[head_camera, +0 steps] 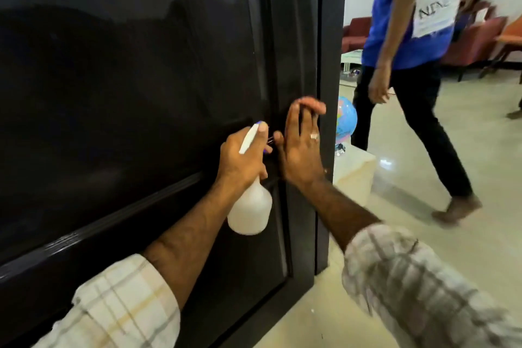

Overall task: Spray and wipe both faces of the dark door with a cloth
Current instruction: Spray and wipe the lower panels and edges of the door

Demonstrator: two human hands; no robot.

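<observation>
fingers (303, 118) of the right hand (300, 147) lie straight and spread, flat against the glossy dark panelled door (127, 93) near its free edge, holding nothing; a pale ring (314, 136) sits on one of them. just beside it, the left hand (240, 155) is curled round the neck of a white translucent plastic spray bottle (250, 209), its index finger up on the white trigger head, whose small blue nozzle tip touches or nearly touches the door face. the bottle's rounded body hangs below the fist, in front of the door's lower panel. the two hands are close together, thumbs nearly meeting, both at about the height of the horizontal moulding that crosses the door. both forearms come up from the lower edge of the view in rolled pale checked sleeves (409, 285). the door stands open, its narrow edge facing the camera to the right of the hands, and its dark face fills the left of the view, showing soft reflections. no cloth shows in either hand. past the door edge, a second person in a blue t-shirt and black trousers (409, 87) strides across a shiny pale tiled floor (423, 234). near the door edge stands a blue globe (346, 121) on a low cream block (354, 172). reddish armchairs (474, 39) stand well back in the room.
</observation>
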